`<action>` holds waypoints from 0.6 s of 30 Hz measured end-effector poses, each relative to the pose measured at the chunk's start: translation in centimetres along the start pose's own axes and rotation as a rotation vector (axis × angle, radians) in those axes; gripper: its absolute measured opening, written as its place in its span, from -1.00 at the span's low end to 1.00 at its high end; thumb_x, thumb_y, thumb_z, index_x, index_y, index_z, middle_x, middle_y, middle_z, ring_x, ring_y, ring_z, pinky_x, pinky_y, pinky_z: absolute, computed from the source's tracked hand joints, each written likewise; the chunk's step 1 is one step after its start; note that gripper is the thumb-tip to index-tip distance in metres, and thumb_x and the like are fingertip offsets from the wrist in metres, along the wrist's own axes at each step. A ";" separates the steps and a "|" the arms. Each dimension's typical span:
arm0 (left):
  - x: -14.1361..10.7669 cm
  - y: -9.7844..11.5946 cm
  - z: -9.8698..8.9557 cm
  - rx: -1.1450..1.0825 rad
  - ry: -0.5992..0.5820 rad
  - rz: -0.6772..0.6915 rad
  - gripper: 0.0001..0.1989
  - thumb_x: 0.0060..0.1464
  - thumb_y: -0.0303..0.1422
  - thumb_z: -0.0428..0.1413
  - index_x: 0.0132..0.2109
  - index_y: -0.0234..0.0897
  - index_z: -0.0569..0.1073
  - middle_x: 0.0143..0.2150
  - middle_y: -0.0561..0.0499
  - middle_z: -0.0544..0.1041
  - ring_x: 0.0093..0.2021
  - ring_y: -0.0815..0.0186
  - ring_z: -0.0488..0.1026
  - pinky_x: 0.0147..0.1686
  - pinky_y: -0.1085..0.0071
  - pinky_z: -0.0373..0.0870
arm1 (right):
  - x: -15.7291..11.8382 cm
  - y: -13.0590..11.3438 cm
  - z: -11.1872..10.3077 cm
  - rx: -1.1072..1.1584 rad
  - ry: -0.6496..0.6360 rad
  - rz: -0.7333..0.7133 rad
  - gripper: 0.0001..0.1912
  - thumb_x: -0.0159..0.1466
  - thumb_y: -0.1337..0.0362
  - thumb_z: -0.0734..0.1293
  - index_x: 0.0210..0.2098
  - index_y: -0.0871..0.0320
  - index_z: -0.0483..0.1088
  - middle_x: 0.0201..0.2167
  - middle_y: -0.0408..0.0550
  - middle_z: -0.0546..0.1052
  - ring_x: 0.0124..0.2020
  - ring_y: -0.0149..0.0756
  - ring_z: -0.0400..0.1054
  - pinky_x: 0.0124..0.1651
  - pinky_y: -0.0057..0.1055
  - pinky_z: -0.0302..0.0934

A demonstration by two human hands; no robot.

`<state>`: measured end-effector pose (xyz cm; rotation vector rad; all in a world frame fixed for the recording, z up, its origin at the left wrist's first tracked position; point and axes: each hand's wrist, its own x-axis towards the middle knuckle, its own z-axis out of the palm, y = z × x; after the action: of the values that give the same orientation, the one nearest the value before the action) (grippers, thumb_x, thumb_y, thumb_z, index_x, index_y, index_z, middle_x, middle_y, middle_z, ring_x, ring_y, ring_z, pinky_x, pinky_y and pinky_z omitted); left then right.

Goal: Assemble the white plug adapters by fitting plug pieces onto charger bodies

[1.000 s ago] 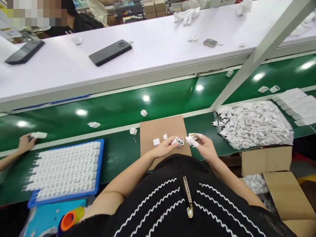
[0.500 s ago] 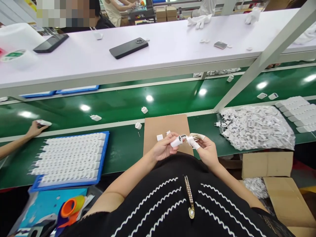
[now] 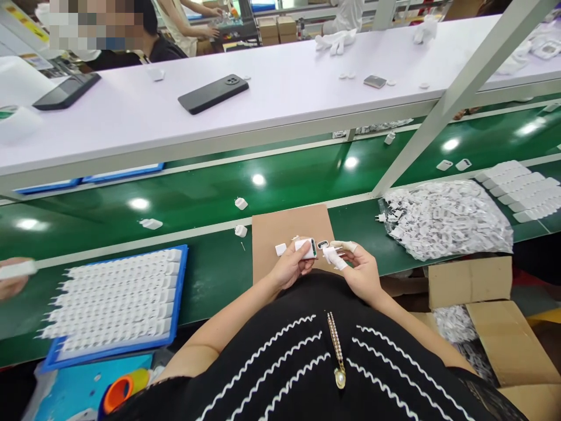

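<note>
My left hand [image 3: 288, 268] is closed around a white charger housing [image 3: 303, 248], whose dark open end points right. A bit of green shows inside that end. White coverings wrap the thumb and a finger of my right hand [image 3: 362, 268], which pinches a white plug piece [image 3: 332, 254] with two metal pins pointing right. The plug piece's open face is turned toward the housing, with a small gap between them. Under my hands lies a brown cardboard sheet [image 3: 272, 225]. A white block-shaped piece [image 3: 280, 249] rests on it beside my left hand, with another small white part partly hidden behind the fingers.
To the left, a blue tray [image 3: 182, 280] holds rows of white chargers. A co-worker's hand [image 3: 13, 286] holds a white piece at the far left. A clear bag of white plug parts [image 3: 451, 219] lies right. Loose chargers sit on the green belt [image 3: 193, 193]; a slanted metal post [image 3: 407, 143] stands beyond.
The housing in my left hand has turned, showing more of its open end. My right hand has tilted the plug piece slightly. The co-worker's hand has moved left and nearer with a white piece.
</note>
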<state>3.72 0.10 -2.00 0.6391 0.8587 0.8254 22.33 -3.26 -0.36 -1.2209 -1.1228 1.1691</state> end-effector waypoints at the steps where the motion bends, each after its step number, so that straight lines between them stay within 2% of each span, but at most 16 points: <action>1: 0.0 0.0 0.1 0.018 0.000 0.022 -0.45 0.05 0.07 0.34 -0.09 -0.26 0.37 -0.41 0.08 0.44 -0.58 0.50 0.23 -0.65 0.59 0.09 | 0.0 0.1 0.2 0.022 -0.007 0.011 -0.64 0.21 0.04 0.55 -0.08 0.08 0.59 -0.17 0.01 0.64 -0.23 -0.15 0.59 -0.07 -0.19 0.54; 7: -0.2 -0.7 -0.1 0.131 -0.051 0.090 -0.48 0.12 0.08 0.28 -0.09 -0.24 0.33 -0.49 0.16 0.37 -0.59 0.48 0.27 -0.63 0.57 0.11 | 0.2 0.3 0.9 0.025 -0.005 0.029 -0.61 0.17 0.06 0.58 -0.09 0.09 0.58 -0.10 0.03 0.64 -0.17 -0.09 0.62 -0.02 -0.18 0.56; 14: -0.3 -1.1 -0.4 0.160 -0.035 0.139 -0.42 0.07 0.15 0.29 -0.08 -0.22 0.33 -0.44 0.14 0.39 -0.53 0.46 0.33 -0.56 0.54 0.19 | 0.3 0.4 0.8 0.096 -0.048 0.180 -0.54 0.12 0.02 0.61 -0.11 0.14 0.55 -0.20 0.04 0.68 -0.19 -0.07 0.63 -0.07 -0.18 0.59; 18: -0.5 -0.8 -0.4 0.247 -0.062 0.145 -0.43 0.11 0.15 0.26 -0.07 -0.21 0.31 -0.43 0.13 0.40 -0.51 0.45 0.32 -0.52 0.52 0.22 | 0.1 0.2 1.0 0.044 -0.004 0.097 -0.60 0.15 0.05 0.58 -0.12 0.14 0.56 -0.17 0.05 0.68 -0.22 -0.10 0.63 -0.11 -0.23 0.59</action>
<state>3.51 -0.67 -2.60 0.9483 0.8721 0.8315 21.35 -3.05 -0.53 -1.2516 -1.0451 1.2633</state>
